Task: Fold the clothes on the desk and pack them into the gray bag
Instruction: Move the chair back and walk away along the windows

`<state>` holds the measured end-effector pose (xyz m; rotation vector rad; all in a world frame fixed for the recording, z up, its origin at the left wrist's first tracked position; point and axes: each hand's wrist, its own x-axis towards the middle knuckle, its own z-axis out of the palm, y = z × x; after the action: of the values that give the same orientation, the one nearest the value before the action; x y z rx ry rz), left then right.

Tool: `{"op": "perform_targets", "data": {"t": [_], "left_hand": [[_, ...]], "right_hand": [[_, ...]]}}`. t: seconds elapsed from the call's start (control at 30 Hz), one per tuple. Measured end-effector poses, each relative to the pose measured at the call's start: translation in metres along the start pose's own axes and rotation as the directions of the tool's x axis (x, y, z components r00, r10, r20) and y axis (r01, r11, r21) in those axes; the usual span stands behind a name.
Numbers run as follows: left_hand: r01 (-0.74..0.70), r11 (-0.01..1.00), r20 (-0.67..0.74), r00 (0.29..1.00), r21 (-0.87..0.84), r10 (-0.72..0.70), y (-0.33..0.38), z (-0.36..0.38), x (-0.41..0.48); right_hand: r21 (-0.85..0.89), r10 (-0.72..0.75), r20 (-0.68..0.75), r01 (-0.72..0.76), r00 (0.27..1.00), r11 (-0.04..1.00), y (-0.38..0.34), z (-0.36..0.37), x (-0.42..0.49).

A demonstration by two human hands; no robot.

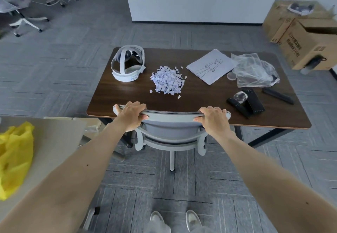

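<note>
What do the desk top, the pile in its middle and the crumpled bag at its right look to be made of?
Desk top: dark wood or wood-look laminate, semi-gloss; grain streaks and soft reflections show.
Pile: torn paper scraps, matte, pale lilac-white, with ragged edges.
Crumpled bag: thin clear plastic film, glossy; it is see-through, with bright creases.

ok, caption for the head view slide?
Left hand and right hand grip a gray chair backrest at a dark desk bearing a headset, paper scraps and a drawing.
</note>
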<state>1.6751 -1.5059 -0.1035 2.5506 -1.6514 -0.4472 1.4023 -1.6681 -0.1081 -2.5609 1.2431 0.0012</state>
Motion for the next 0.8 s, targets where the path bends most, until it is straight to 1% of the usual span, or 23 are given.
{"op": "perform_targets", "data": {"t": [0.07,0.13,0.23,0.27,0.37,0.43,0.5,0.57,0.63,0.73,0.8], "left_hand": [[-0.049,0.999,-0.02,0.999,-0.013,0.049,-0.006,0.004,0.001],[-0.073,0.997,0.005,0.997,-0.005,0.073,-0.005,0.003,-0.001],[-0.021,1.0,0.087,0.996,0.0,0.021,-0.003,-0.012,-0.009],[0.0,1.0,0.091,0.996,-0.023,0.002,-0.005,-0.017,-0.013],[0.065,0.993,0.03,0.998,-0.096,-0.062,-0.011,-0.033,-0.037],[0.131,0.987,-0.018,0.991,-0.092,-0.133,-0.019,-0.043,-0.061],[0.216,0.973,-0.069,0.973,-0.079,-0.221,-0.029,-0.055,-0.094],[0.33,0.939,-0.142,0.93,-0.092,-0.34,-0.04,-0.066,-0.137],[0.456,0.882,-0.197,0.86,-0.12,-0.471,-0.044,-0.074,-0.191],[0.607,0.782,-0.239,0.746,-0.137,-0.621,-0.035,-0.073,-0.286],[0.701,0.695,-0.264,0.649,-0.157,-0.714,-0.021,-0.066,-0.353]], "right_hand": [[0.005,0.016,0.017,-0.016,1.0,1.0,-0.003,-0.001,0.0],[0.013,0.033,0.072,-0.034,0.997,0.999,-0.003,-0.007,0.0],[0.029,0.05,0.203,-0.057,0.978,0.998,-0.011,-0.029,-0.001],[0.043,0.037,0.233,-0.048,0.972,0.998,-0.016,-0.037,-0.001],[0.097,-0.086,0.217,0.066,0.972,0.993,-0.038,-0.053,0.005],[0.101,-0.172,0.188,0.155,0.967,0.983,-0.062,-0.06,0.013],[0.08,-0.294,0.176,0.284,0.939,0.955,-0.092,-0.066,0.017],[0.087,-0.422,0.167,0.413,0.891,0.906,-0.128,-0.071,0.014],[0.087,-0.545,0.157,0.538,0.824,0.838,-0.164,-0.074,0.002],[0.098,-0.722,0.159,0.717,0.674,0.691,-0.216,-0.071,-0.032],[0.104,-0.811,0.179,0.808,0.558,0.579,-0.25,-0.068,-0.065]]}}
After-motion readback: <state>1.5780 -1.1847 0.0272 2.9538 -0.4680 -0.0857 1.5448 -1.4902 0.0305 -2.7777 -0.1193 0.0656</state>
